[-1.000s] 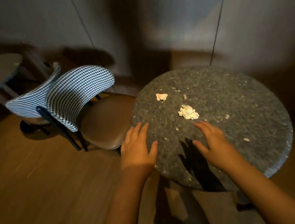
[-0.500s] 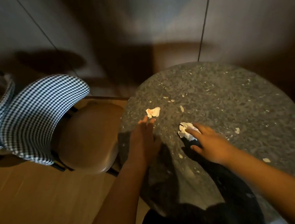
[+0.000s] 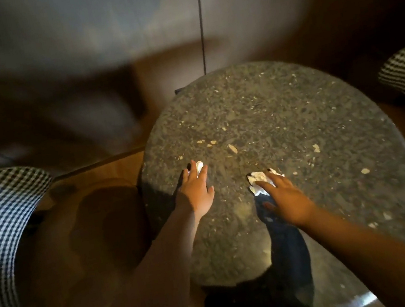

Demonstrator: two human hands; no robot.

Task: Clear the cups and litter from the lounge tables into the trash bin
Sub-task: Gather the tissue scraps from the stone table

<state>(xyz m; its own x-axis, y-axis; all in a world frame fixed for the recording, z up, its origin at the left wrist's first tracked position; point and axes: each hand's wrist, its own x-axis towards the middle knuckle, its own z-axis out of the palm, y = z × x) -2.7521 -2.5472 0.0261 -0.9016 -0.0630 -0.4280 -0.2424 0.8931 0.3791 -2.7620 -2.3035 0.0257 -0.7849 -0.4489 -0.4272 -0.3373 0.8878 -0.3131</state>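
One view only, head-worn wide-angle camera, facing forward and steeply down, close over the round surface (image 3: 296, 111) at centre and right of frame, left hand (image 3: 197, 191) and right hand (image 3: 288, 202) mid-frame, wall (image 3: 70, 41) across top.

Left arm (image 3: 161, 267) bare and stretched forward, left grip (image 3: 197, 190) palm down, fingers straight and close together, thumb out to the side, right arm (image 3: 372, 245) bare and angled inward, right grip (image 3: 288, 199) palm down, fingers spread
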